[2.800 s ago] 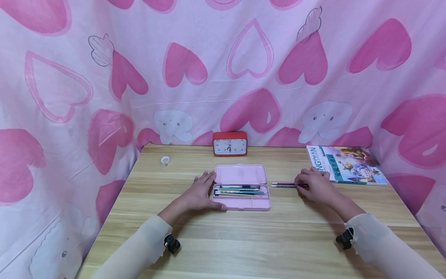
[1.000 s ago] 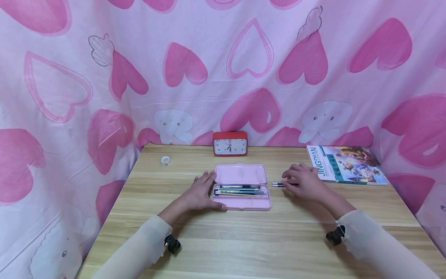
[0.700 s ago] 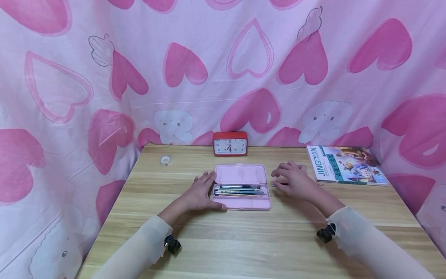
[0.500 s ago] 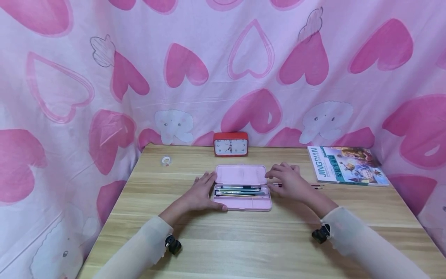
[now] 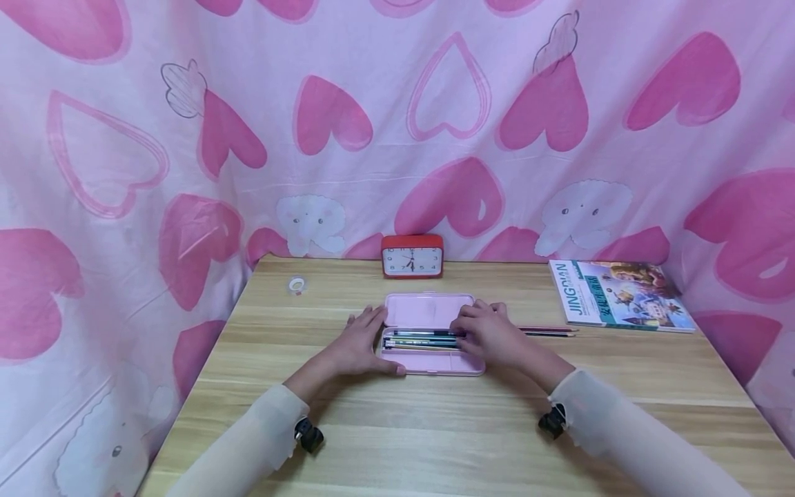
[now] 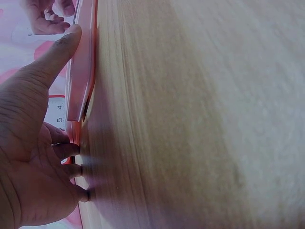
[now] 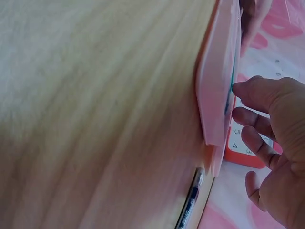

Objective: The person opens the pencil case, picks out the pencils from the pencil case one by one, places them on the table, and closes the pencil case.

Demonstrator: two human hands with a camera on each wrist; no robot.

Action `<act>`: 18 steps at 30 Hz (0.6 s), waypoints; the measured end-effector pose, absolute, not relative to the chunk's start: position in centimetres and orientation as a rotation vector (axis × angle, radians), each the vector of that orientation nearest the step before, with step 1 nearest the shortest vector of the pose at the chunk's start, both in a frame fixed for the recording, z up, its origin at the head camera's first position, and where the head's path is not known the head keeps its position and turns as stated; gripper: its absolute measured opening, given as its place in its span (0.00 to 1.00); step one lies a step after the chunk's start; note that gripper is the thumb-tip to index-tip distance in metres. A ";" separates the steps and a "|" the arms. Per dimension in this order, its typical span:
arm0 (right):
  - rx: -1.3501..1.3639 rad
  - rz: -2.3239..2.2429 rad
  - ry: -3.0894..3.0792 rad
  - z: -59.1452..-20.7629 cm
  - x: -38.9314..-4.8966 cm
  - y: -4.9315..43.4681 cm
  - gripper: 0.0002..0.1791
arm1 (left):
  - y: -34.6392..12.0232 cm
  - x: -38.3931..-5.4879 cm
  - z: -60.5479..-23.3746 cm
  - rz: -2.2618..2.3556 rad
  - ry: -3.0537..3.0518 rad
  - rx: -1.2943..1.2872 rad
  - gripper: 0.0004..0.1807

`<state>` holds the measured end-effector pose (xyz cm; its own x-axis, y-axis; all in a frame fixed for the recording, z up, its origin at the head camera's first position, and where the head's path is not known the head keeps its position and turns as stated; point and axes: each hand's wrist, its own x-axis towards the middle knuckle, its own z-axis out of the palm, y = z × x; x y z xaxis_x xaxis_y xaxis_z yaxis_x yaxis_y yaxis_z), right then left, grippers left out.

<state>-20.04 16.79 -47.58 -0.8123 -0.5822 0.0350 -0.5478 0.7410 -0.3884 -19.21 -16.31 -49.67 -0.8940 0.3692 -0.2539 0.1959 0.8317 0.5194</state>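
Observation:
The pink pencil case (image 5: 464, 363) lies with its lid (image 5: 428, 310) folded back on the table. Several pens and pencils (image 5: 425, 340) fill its rear compartment. My left hand (image 5: 354, 348) spreads around the case's left end; the thumb touches the front wall, and in the left wrist view the other fingertips reach down to the table. My right hand (image 5: 493, 336) is over the right end, fingertips at the pencils' ends. In the right wrist view its thumb (image 7: 252, 93) and fingers are bent but apart, with nothing visibly held. Two dark pencils (image 5: 549, 332) lie right of the case, partly hidden.
Behind the case stands a red alarm clock (image 5: 413, 257). A tape roll (image 5: 297, 284) lies at the back left. At the back right is a magazine (image 5: 621, 295). A pink heart-patterned curtain (image 5: 373, 159) hangs around the wooden table (image 5: 410, 435).
My right hand has moved left from the two dark pencils to over the case's right end. Those pencils stay on the table. My left hand has not moved.

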 end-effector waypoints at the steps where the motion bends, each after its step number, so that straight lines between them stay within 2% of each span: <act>1: -0.930 -0.585 2.847 -47.7 -20.0 16.7 0.15 | -16.3 -19.2 -49.6 0.703 2.667 0.426 0.78; 18: -0.931 -0.536 2.846 -47.9 -19.8 15.5 0.15 | -16.3 -19.2 -49.5 0.689 2.665 0.432 0.78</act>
